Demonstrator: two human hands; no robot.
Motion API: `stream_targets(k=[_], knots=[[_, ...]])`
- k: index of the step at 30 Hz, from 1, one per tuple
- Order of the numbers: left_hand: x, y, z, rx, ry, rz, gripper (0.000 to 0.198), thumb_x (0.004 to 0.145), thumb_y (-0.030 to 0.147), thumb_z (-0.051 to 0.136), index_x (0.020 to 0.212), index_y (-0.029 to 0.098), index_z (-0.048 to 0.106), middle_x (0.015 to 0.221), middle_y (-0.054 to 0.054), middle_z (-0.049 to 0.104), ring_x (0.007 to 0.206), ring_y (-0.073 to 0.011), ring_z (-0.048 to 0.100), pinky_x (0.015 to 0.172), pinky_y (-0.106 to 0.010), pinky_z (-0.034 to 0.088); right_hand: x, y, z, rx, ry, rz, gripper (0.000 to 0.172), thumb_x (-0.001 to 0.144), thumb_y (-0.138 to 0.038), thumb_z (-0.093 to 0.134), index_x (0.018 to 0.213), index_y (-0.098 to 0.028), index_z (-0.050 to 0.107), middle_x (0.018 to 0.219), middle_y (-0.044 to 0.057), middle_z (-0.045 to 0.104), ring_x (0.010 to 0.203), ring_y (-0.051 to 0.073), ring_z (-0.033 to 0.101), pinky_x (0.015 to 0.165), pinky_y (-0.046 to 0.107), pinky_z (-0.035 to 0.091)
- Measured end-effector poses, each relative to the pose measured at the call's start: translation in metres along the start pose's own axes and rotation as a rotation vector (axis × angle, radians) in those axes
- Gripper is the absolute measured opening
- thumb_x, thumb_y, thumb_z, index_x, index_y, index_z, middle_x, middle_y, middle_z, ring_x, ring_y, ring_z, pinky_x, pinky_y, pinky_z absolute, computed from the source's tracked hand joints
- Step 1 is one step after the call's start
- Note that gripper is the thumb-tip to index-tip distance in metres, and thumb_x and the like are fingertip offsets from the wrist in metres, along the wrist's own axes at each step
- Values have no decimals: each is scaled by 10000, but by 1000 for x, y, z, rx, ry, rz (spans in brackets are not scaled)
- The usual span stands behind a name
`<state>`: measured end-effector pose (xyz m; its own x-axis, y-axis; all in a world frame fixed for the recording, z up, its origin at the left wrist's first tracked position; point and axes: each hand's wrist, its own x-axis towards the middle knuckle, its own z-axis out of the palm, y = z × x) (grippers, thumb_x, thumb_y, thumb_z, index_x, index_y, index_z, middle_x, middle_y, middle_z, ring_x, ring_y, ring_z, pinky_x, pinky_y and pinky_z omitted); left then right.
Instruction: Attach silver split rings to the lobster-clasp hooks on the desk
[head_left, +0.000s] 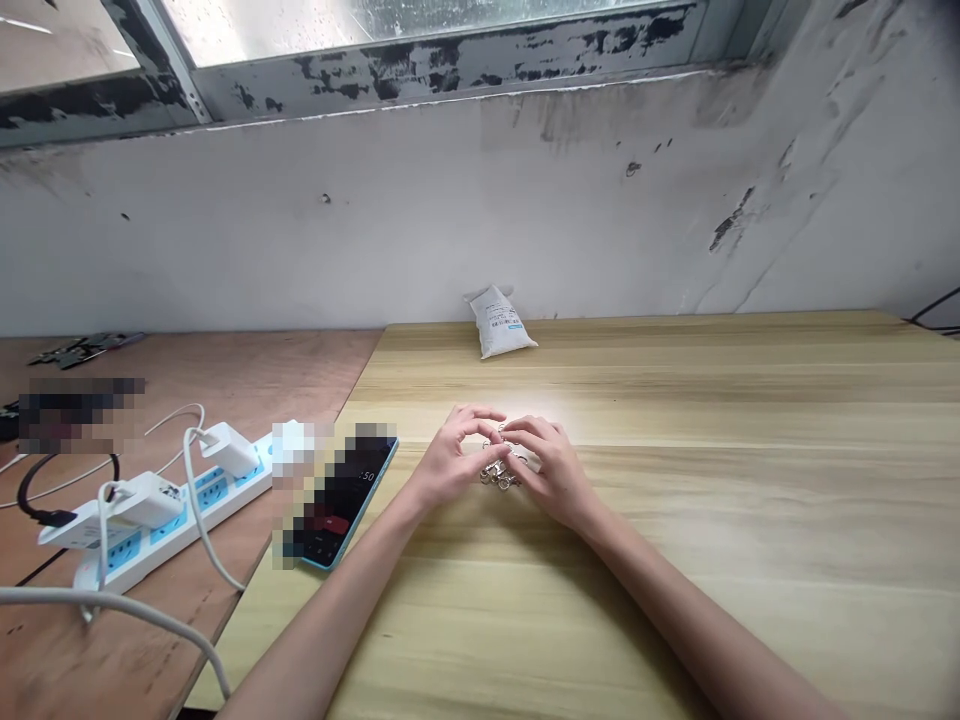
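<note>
A small heap of silvery metal rings and clasps lies on the light wooden table, partly hidden by my fingers. Just above the heap my left hand has its thumb and fingers curled into a pinch. My right hand meets it from the other side, its fingertips pressed together. A small metal ring shows between the fingertips of both hands; its detail is too small to make out.
A white labelled plastic pouch sits by the wall. To the left lies a phone with a blue edge. Further left, a white power strip with chargers and cables rests on a brown table.
</note>
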<state>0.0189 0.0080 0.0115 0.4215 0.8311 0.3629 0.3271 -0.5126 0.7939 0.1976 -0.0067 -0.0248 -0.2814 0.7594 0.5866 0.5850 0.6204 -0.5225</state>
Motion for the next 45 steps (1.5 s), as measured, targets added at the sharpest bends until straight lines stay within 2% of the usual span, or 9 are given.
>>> stream_targets(k=[8, 12, 15, 21, 26, 32, 35, 40, 45], knots=[[-1, -2, 1, 151, 98, 136, 72, 848, 257, 674, 797, 207, 663, 1090, -55, 663, 1124, -216, 524, 997, -398, 409, 1, -4, -4, 0, -112, -58, 164, 959, -215, 485, 969, -235, 648, 909, 50, 681, 875, 200, 574, 808, 373, 394], [0, -2, -2, 79, 122, 65, 123, 802, 310, 726, 846, 210, 669, 1100, -59, 657, 1117, -223, 548, 999, -410, 411, 1, -4, -6, 0, -96, -80, 182, 977, -240, 466, 966, -232, 648, 919, 53, 677, 880, 194, 579, 821, 372, 394], [1, -4, -4, -15, 68, -15, 171, 784, 330, 741, 908, 220, 697, 1108, -65, 667, 1113, -230, 572, 999, -428, 422, 1, -3, -6, -2, -81, -85, 211, 982, -261, 459, 961, -236, 667, 933, 58, 677, 887, 196, 584, 818, 371, 403], [4, -9, -13, -27, 48, -20, 119, 786, 317, 737, 736, 213, 713, 1069, -61, 693, 1083, -235, 599, 991, -462, 435, 6, -2, -15, 237, -87, 40, 265, 964, -364, 484, 944, -236, 715, 903, 69, 671, 869, 205, 613, 777, 354, 475], [3, -10, -14, 292, 2, 157, 85, 818, 235, 702, 734, 219, 697, 1094, -47, 696, 1161, -255, 524, 989, -474, 412, 8, -2, -22, 427, -120, 189, 311, 942, -410, 503, 827, -203, 704, 884, 70, 654, 849, 196, 624, 723, 314, 508], [1, -12, -8, 632, -80, 291, 109, 858, 190, 632, 768, 218, 685, 1191, -48, 658, 1186, -276, 504, 998, -482, 368, 7, 5, -22, 214, -198, 105, 309, 948, -350, 496, 749, -208, 685, 837, 56, 676, 823, 189, 610, 753, 331, 468], [2, -21, -26, 631, -93, 226, 60, 823, 275, 690, 864, 231, 691, 1227, -57, 623, 1140, -265, 522, 956, -442, 408, 7, 19, -24, 27, -194, 86, 285, 942, -332, 506, 762, -212, 692, 854, 58, 683, 845, 200, 604, 804, 367, 419], [-2, -37, -64, 573, -197, -36, 182, 811, 354, 676, 955, 248, 715, 938, -32, 646, 809, -192, 610, 676, -282, 453, 4, 39, -24, -172, -172, 133, 252, 938, -312, 511, 824, -234, 722, 829, 53, 670, 826, 203, 596, 817, 386, 371], [-4, -35, -65, 553, -260, -74, 135, 841, 331, 626, 821, 257, 737, 832, -9, 652, 698, -164, 597, 590, -253, 394, 5, 45, -28, -233, -180, 121, 247, 939, -328, 502, 1001, -235, 722, 863, 56, 667, 806, 194, 604, 846, 395, 375]])
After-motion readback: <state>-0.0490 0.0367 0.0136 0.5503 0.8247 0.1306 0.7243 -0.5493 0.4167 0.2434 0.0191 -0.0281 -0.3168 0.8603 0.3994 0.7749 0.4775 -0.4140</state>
